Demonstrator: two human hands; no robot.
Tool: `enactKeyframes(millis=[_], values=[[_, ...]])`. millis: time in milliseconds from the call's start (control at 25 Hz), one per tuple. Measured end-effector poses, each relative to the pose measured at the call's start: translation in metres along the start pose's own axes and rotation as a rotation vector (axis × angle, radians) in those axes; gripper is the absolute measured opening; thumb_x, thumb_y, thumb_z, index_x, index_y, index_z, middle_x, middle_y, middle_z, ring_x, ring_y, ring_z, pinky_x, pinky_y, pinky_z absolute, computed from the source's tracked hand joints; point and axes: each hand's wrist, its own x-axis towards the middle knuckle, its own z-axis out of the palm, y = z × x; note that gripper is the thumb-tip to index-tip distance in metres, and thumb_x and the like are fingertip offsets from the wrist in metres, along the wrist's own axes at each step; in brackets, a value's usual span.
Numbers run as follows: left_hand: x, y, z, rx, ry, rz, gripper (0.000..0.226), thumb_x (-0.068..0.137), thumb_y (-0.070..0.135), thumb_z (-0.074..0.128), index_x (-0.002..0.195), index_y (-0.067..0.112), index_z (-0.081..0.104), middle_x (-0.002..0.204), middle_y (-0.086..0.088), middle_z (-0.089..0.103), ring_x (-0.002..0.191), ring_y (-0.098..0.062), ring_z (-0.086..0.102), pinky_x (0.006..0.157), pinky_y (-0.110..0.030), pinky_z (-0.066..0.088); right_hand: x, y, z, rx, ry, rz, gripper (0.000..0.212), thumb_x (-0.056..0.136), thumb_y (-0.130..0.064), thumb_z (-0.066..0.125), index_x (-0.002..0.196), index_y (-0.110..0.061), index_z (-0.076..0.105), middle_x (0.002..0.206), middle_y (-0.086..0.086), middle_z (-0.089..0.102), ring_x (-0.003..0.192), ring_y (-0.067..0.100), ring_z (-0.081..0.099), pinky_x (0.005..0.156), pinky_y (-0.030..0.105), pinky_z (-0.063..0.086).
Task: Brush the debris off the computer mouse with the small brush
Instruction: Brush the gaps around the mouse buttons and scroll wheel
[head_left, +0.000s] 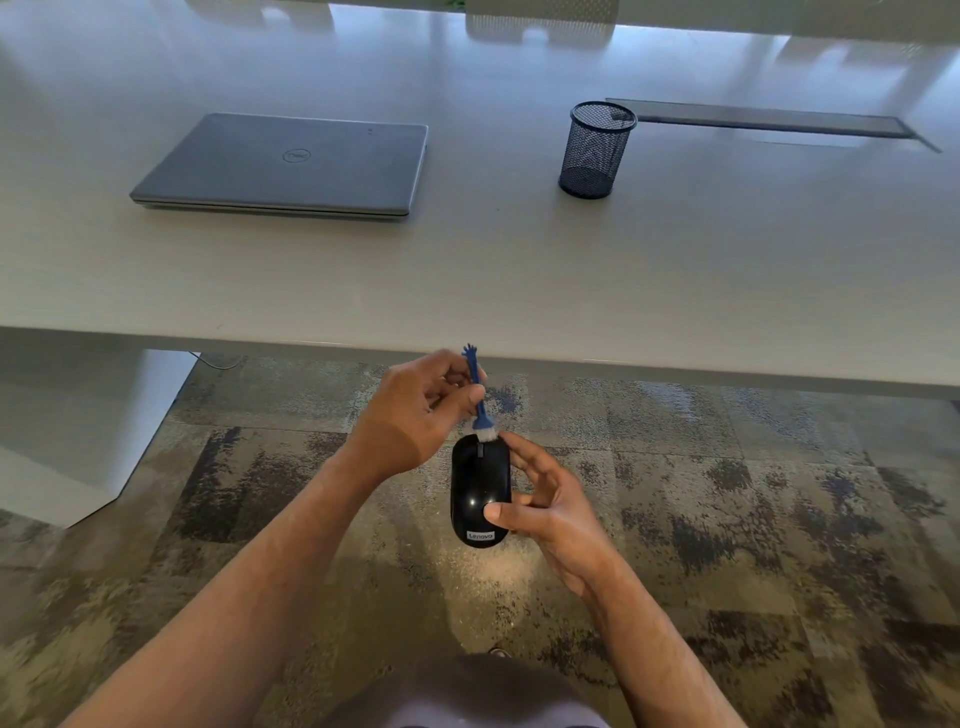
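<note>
A glossy black computer mouse (479, 483) with a Lenovo label is held in the air in front of the table edge, over the carpet. My right hand (540, 499) grips it from the right side, thumb on its top near the back, fingers along its far side. My left hand (421, 410) pinches the thin blue handle of a small brush (478, 395). The brush stands nearly upright, and its pale bristles touch the front end of the mouse by the scroll wheel.
A pale table (519, 270) spans the view ahead. On it lie a shut grey laptop (291, 166) at the left and a black mesh pen cup (596, 149) at the right, with a dark cable slot (769, 120) behind. Patterned carpet (753, 493) lies below.
</note>
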Motion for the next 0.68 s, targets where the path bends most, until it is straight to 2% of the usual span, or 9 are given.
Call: enactKeyframes(millis=[80,200,320,480,560,680], values=[[-0.005,0.003,-0.001,-0.077,-0.136,0.050,0.010,0.092,0.029,0.067,0.101,0.033,0.067,0.092,0.006,0.071,0.085,-0.017,0.074,0.077,-0.031,0.061,0.001,-0.002,0.001,0.004,0.006,0.000,0.089,0.060,0.001,0.087,0.140,-0.024,0.056,0.146,-0.001,0.058,0.109,0.038,0.071,0.091,0.051,0.058],[-0.008,0.001,-0.003,-0.051,-0.268,0.086,0.012,0.093,0.029,0.064,0.105,0.026,0.066,0.093,0.007,0.071,0.084,-0.017,0.074,0.075,-0.032,0.061,0.003,-0.002,0.002,-0.004,0.005,-0.004,0.087,0.062,0.002,0.086,0.140,-0.023,0.056,0.141,-0.003,0.062,0.109,0.041,0.071,0.094,0.054,0.057],[-0.008,-0.005,-0.006,-0.029,-0.185,0.045,0.009,0.094,0.021,0.065,0.102,0.025,0.066,0.090,0.004,0.071,0.082,-0.016,0.074,0.075,-0.033,0.062,0.004,-0.002,0.003,-0.009,0.016,0.007,0.084,0.063,0.004,0.084,0.137,-0.025,0.057,0.143,-0.003,0.059,0.107,0.040,0.072,0.091,0.052,0.058],[-0.007,-0.007,-0.010,0.019,0.005,0.028,0.021,0.093,0.012,0.067,0.099,0.032,0.064,0.089,0.001,0.070,0.081,-0.013,0.074,0.076,-0.034,0.062,0.005,0.000,0.002,-0.026,0.033,0.001,0.085,0.062,0.003,0.084,0.138,-0.025,0.057,0.147,-0.001,0.055,0.108,0.040,0.071,0.092,0.057,0.057],[-0.011,-0.007,-0.010,-0.053,-0.001,0.015,0.016,0.093,0.011,0.068,0.099,0.027,0.066,0.088,-0.002,0.071,0.081,-0.016,0.075,0.076,-0.035,0.063,0.007,-0.001,0.002,-0.023,0.050,-0.004,0.086,0.062,0.000,0.086,0.139,-0.025,0.057,0.147,0.000,0.055,0.107,0.040,0.072,0.092,0.059,0.057],[-0.021,-0.006,-0.009,-0.087,-0.129,0.054,0.012,0.092,0.011,0.069,0.102,0.018,0.067,0.090,-0.002,0.072,0.081,-0.019,0.076,0.074,-0.034,0.063,0.009,-0.002,0.003,-0.017,0.058,-0.013,0.090,0.058,-0.008,0.090,0.140,-0.024,0.056,0.145,0.000,0.057,0.107,0.039,0.072,0.094,0.061,0.055]])
